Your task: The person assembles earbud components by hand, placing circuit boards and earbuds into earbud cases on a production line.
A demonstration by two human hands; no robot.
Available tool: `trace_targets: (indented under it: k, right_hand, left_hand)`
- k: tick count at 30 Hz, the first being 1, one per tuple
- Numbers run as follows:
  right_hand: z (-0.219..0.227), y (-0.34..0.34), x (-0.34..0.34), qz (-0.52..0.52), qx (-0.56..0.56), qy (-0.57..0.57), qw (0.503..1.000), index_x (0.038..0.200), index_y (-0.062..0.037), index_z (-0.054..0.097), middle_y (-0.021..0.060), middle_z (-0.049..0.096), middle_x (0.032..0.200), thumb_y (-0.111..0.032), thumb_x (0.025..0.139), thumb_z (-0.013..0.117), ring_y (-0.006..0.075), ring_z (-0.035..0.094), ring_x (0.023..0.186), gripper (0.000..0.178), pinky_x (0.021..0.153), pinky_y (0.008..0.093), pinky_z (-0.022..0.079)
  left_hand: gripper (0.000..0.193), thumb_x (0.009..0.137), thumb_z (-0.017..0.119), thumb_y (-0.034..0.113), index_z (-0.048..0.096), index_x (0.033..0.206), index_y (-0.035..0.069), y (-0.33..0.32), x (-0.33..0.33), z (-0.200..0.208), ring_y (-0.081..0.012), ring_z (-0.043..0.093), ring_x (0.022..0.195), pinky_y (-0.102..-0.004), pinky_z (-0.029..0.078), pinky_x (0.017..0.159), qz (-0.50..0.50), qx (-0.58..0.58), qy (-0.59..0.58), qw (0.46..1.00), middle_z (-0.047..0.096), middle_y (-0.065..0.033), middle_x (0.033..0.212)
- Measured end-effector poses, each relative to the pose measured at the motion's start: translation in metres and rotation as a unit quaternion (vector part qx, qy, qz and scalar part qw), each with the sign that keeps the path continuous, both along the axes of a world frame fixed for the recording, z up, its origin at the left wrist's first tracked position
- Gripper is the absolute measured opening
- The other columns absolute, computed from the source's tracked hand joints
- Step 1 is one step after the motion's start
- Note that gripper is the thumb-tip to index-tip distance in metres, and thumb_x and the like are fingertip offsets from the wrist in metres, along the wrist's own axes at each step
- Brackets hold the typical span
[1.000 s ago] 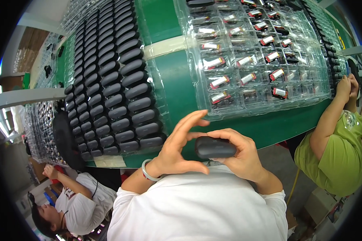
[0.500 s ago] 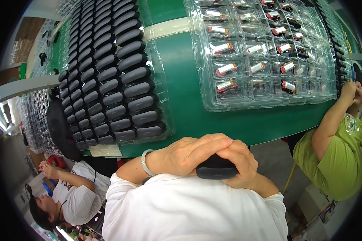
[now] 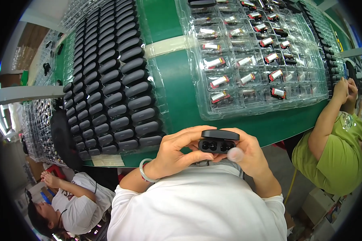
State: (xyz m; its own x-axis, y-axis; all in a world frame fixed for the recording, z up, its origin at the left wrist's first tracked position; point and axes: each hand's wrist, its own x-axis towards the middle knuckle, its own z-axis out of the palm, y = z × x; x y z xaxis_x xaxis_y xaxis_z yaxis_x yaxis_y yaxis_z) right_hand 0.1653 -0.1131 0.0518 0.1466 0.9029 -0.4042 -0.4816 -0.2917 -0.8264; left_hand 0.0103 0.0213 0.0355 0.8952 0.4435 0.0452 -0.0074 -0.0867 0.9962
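Note:
Between my two hands, in front of my chest, is a black earbud charging case (image 3: pixel 216 151) with its lid (image 3: pixel 220 135) raised. Dark, glossy earbuds (image 3: pixel 210 145) show in its two wells. My left hand (image 3: pixel 173 152) grips the left end, thumb along the lower front edge and fingers behind the lid. On the opposite end my right hand (image 3: pixel 251 152) is closed around the case. A whitish, translucent finger cot (image 3: pixel 235 154) covers my right thumb, which lies at the case's right front corner.
Rows of closed black cases fill a clear tray (image 3: pixel 165 116) at left on the green table (image 3: pixel 177 84). A stacked clear blister tray (image 3: pixel 213 113) at right holds small white, red and black parts. One person (image 3: pixel 330 148) works at right, another (image 3: pixel 74 197) at left.
The case was closed and mostly covered by my hands; now its lid is up and the earbuds show. My hands have spread to its two ends and moved slightly away from my body.

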Motion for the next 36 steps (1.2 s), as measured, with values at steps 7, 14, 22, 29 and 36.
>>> trace_targets:
  k: [7, 14, 22, 29, 36]
  right_hand:
    - [0.011, 0.000, 0.013, -0.026, 0.173, -0.212, 0.962, 0.121, 0.0034, 0.051, 0.0188, 0.049, 0.121, -0.060, 0.090, 0.033, 0.0251, 0.050, 0.110, 0.073, 0.088, 0.0353, 0.043]
    - [-0.003, 0.003, 0.013, 0.010, -0.041, -0.086, 0.995, 0.100, 0.0065, 0.061, 0.0126, 0.058, 0.102, -0.043, 0.094, 0.042, 0.0179, 0.057, 0.088, 0.054, 0.077, 0.0283, 0.045]
    - [-0.009, 0.003, 0.011, -0.045, 0.154, -0.230, 0.960, 0.110, 0.0063, 0.057, 0.0170, 0.057, 0.109, -0.052, 0.093, 0.037, 0.0238, 0.056, 0.100, 0.064, 0.084, 0.0330, 0.046]
    - [-0.006, 0.016, 0.001, -0.050, 0.091, -0.087, 0.991, 0.117, 0.0049, 0.053, 0.0144, 0.057, 0.111, -0.051, 0.091, 0.045, 0.0197, 0.059, 0.095, 0.063, 0.082, 0.0301, 0.048]
    - [-0.017, 0.002, 0.000, -0.113, 0.018, -0.026, 0.993, 0.115, 0.0051, 0.054, 0.0139, 0.062, 0.101, -0.042, 0.094, 0.042, 0.0184, 0.061, 0.089, 0.053, 0.072, 0.0327, 0.051]
  left_hand:
    - [0.027, 0.077, 0.070, 0.001, 0.061, 0.101, -0.007, -0.003, -0.009, 0.001, -0.0132, 0.065, 0.084, -0.0234, 0.054, 0.074, 0.052, -0.277, 0.001, 0.959, 0.067, -0.0111, 0.090]
    - [0.025, 0.076, 0.071, 0.002, 0.062, 0.098, -0.006, -0.001, -0.007, 0.000, -0.0106, 0.065, 0.077, -0.0210, 0.053, 0.070, 0.042, -0.229, 0.042, 0.972, 0.068, -0.0096, 0.085]
    - [0.024, 0.076, 0.072, 0.003, 0.063, 0.097, -0.006, 0.002, -0.003, 0.002, -0.0094, 0.064, 0.074, -0.0201, 0.053, 0.067, 0.032, -0.225, 0.039, 0.973, 0.068, -0.0097, 0.082]
    - [0.023, 0.076, 0.071, 0.002, 0.062, 0.096, -0.006, 0.013, -0.002, 0.004, -0.0100, 0.064, 0.073, -0.0206, 0.053, 0.064, 0.069, -0.298, 0.060, 0.950, 0.068, -0.0104, 0.084]
    - [0.030, 0.073, 0.077, 0.015, 0.064, 0.091, -0.005, 0.003, -0.011, 0.007, -0.0041, 0.059, 0.072, -0.0181, 0.048, 0.063, 0.011, -0.161, 0.083, 0.983, 0.065, -0.0026, 0.077]
